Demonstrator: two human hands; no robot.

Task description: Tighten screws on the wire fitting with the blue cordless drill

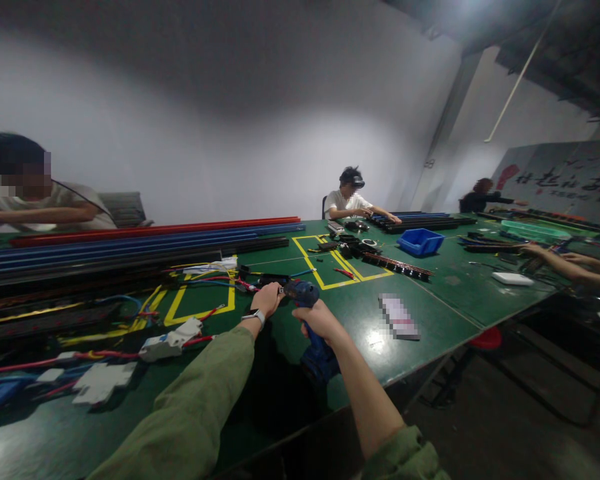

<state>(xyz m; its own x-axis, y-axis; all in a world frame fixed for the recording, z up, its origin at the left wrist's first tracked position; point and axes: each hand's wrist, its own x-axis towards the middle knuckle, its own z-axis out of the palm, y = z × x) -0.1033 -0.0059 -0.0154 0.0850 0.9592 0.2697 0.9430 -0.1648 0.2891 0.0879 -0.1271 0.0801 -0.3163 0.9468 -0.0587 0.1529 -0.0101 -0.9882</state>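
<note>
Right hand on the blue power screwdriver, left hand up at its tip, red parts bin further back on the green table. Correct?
Not quite: the parts bin is blue, not red, as the head view shows. The rest holds: the right hand grips the blue power screwdriver, the left hand is at its tip, and the bin sits further back on the green table.
</note>
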